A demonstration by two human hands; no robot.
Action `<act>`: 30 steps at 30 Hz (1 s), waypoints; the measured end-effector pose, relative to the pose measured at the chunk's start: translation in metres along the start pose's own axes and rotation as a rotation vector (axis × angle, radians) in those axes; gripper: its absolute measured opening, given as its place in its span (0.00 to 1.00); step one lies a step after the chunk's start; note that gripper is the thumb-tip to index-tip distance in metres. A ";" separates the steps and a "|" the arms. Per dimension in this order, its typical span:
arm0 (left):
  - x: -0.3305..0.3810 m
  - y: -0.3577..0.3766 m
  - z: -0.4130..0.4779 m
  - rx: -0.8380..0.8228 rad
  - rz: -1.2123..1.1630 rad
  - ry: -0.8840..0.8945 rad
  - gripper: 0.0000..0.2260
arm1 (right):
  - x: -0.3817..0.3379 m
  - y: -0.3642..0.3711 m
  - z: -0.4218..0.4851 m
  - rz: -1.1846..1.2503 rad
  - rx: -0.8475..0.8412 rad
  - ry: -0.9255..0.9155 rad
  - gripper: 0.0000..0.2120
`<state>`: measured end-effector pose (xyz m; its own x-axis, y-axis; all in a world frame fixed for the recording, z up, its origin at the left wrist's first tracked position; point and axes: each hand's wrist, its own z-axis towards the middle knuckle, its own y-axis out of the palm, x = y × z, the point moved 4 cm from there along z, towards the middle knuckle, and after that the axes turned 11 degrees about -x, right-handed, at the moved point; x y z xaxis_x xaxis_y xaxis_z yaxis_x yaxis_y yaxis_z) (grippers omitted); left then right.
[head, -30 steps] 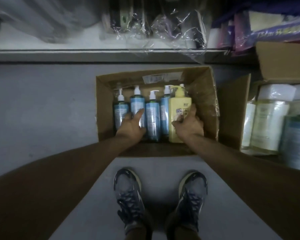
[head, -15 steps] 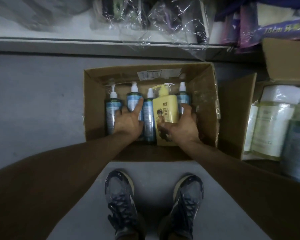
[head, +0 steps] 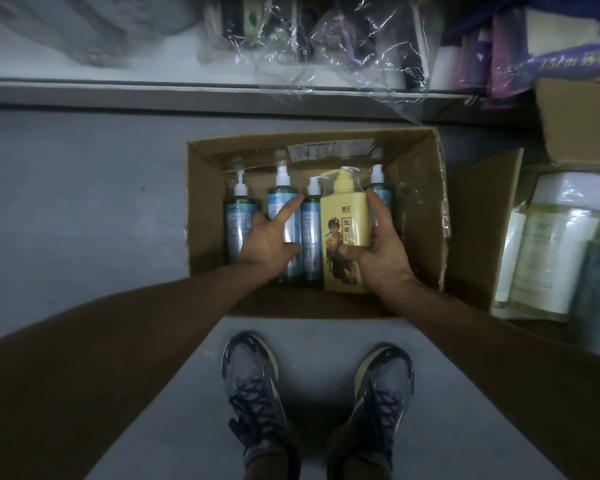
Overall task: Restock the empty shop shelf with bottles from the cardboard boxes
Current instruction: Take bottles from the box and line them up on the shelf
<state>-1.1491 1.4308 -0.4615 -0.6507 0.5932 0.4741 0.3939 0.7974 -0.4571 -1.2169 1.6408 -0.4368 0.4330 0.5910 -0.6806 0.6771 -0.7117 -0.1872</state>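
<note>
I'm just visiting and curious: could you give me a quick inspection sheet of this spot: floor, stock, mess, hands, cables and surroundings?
Surface: grey floor, dimly lit.
Job's things: open cardboard box holding four blue bottles and one yellow bottle, all with pump tops.
Clutter: loose clear plastic wrap hanging over the shelf edge.
Hands: right hand grips the yellow bottle; left hand lies on one blue bottle, index finger straight, grip unclear.
Cables: nothing seen.
Surroundings: second box of wrapped bottles at right; purple packs on the shelf; the person's shoes below.
</note>
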 end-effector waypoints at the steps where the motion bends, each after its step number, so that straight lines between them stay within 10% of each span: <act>1: 0.002 -0.002 -0.009 -0.002 -0.035 0.019 0.44 | -0.003 -0.001 -0.005 0.007 0.002 -0.002 0.51; 15: 0.080 -0.096 -0.196 0.042 -0.260 0.233 0.42 | -0.131 -0.033 -0.151 0.107 -0.174 -0.129 0.54; 30: 0.236 -0.298 -0.516 0.291 -0.656 0.428 0.38 | -0.429 -0.091 -0.404 0.118 -0.196 -0.475 0.52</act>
<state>-1.0854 1.3902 0.1754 -0.3639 0.0558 0.9298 -0.2005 0.9701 -0.1367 -1.2238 1.6057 0.1580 0.2268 0.2417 -0.9435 0.7584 -0.6516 0.0154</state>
